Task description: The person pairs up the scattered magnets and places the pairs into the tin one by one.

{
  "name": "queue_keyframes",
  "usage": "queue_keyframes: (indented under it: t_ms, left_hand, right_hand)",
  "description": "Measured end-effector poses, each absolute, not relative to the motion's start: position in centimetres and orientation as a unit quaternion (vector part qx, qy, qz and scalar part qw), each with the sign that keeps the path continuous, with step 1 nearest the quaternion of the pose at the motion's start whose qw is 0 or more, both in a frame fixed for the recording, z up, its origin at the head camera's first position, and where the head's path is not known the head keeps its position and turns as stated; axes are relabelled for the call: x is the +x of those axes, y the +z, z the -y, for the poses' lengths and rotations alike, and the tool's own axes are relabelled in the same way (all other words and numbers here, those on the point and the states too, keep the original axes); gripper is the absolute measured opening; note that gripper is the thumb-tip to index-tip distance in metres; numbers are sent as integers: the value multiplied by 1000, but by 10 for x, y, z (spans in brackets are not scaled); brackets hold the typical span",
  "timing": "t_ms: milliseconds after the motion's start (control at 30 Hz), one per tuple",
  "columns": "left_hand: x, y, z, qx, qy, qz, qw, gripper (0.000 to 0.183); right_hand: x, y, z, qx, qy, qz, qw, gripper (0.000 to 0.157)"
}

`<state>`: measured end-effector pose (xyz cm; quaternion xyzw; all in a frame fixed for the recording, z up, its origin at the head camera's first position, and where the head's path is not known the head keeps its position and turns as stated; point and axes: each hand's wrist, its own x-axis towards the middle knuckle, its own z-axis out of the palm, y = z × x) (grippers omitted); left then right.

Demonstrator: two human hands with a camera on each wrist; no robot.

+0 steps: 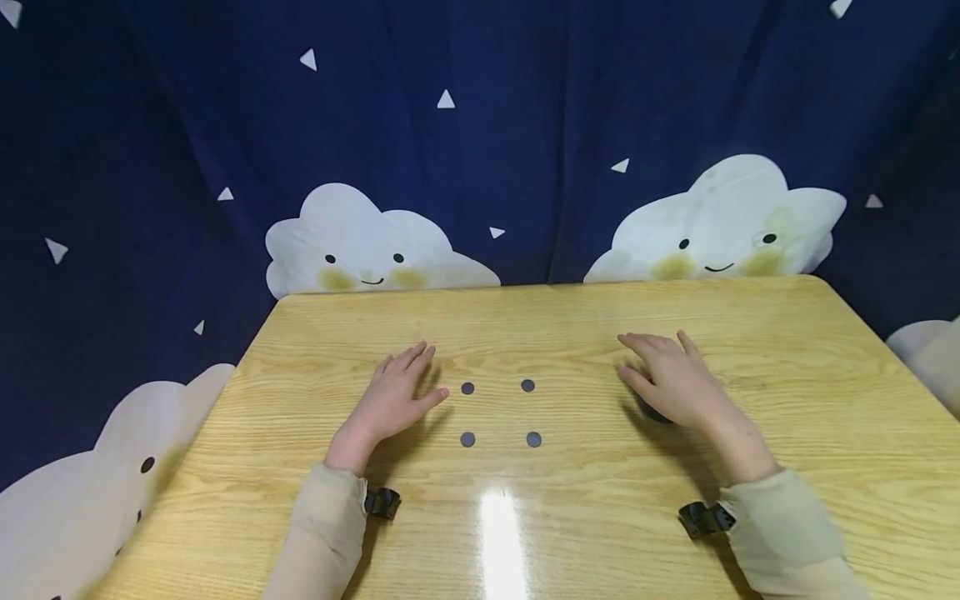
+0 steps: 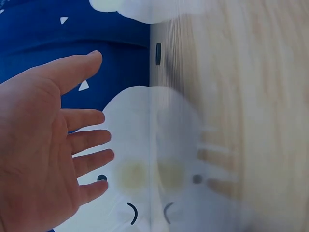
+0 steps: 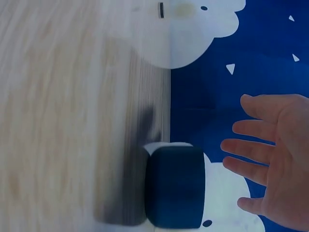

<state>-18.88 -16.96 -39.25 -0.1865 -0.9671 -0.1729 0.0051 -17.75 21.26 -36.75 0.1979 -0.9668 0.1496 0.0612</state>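
Both hands hover palm-down over the middle of the wooden bench (image 1: 787, 358), one on either side of a square of four dark dots (image 1: 498, 412) marked on its surface. The left hand (image 1: 393, 400) has its fingers straight and loosely spread, thumb out toward the dots, and holds nothing; the left wrist view shows its palm bare, with a gap between it and the bench top, so it seems poised rather than resting.

The right hand (image 1: 671, 379) is likewise flat and relaxed, fingers pointing toward the far edge. Beneath it sits a dark blue rounded object (image 3: 175, 186), standing on the bench well right of the dots; from the head view only a dark sliver shows under the palm. In the right wrist view the fingers (image 3: 251, 150) are spread and clear of the object, so the hand is above it, not gripping it. What the object is I cannot tell.

A navy curtain (image 1: 480, 125) printed with smiling clouds hangs behind the far edge.
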Motion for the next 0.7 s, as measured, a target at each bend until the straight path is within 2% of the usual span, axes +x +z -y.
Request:
queue_keyframes:
  t_ms: [700]
  left_hand:
    - [-188,-389,153,-189,-173,966,-30,61]
  right_hand:
    - [-182,-375,-182,220,148,963,56,40]
